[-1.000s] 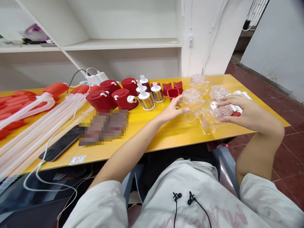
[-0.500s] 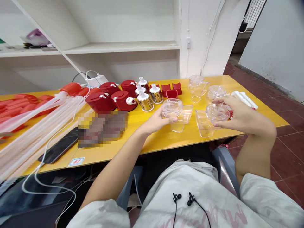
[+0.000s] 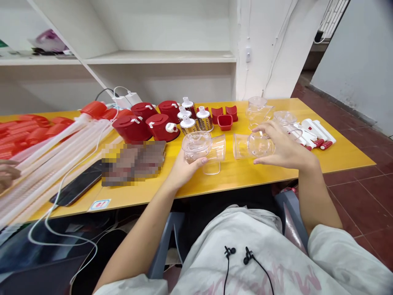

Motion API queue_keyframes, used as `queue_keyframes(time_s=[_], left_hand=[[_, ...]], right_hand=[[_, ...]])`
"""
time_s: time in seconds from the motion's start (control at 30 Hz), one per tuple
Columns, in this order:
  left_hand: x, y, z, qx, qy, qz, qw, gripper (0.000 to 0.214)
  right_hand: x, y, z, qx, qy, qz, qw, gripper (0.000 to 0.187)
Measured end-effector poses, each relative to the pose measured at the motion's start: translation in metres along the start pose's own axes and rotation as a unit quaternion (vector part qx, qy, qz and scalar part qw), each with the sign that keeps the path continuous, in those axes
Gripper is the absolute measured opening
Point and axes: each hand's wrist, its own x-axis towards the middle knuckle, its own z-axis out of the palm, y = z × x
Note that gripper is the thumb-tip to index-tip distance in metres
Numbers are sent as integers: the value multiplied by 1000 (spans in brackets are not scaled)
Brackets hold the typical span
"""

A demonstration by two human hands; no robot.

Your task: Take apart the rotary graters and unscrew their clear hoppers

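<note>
My left hand [image 3: 183, 170] grips a clear plastic housing [image 3: 205, 148] from below, just above the yellow table [image 3: 233, 176]. My right hand [image 3: 284, 149] is wrapped round a second clear plastic housing [image 3: 245, 145] to its right, its open mouth facing left toward the first. The two clear pieces sit side by side, a small gap apart. Two more clear housings [image 3: 257, 107] stand farther back on the table.
Red bases [image 3: 132, 128], metal drum graters [image 3: 204, 119] and small red cups [image 3: 225, 121] line the table's back. White pushers with red ends [image 3: 316, 133] lie at right. Long white tubes [image 3: 52, 155], a phone [image 3: 78, 186] and cables lie left. Another person's hand [image 3: 7, 174] shows at the far left.
Both hands have carried their clear housings leftward and nearer me, from the right part of the table to its middle. The pieces are now closer together.
</note>
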Motion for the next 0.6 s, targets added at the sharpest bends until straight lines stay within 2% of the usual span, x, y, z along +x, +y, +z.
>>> queue_keyframes(time_s=[0.13,0.27,0.47,0.6], left_hand=[[-3,-13,9,-5,0,14,1000,125],[-5,-17,15,-21,24,44,999,121],[-4,-18,14,-7,44,55,997,116],[-3,-21,11,0,48,64,997,116]], right_hand=[[0,3,-2,-10,27,-9,1000,90],[-1,4,-6,-45,40,9,998,76],[7,15,4,-43,68,8,997,72],[9,17,10,-66,61,12,996,76]])
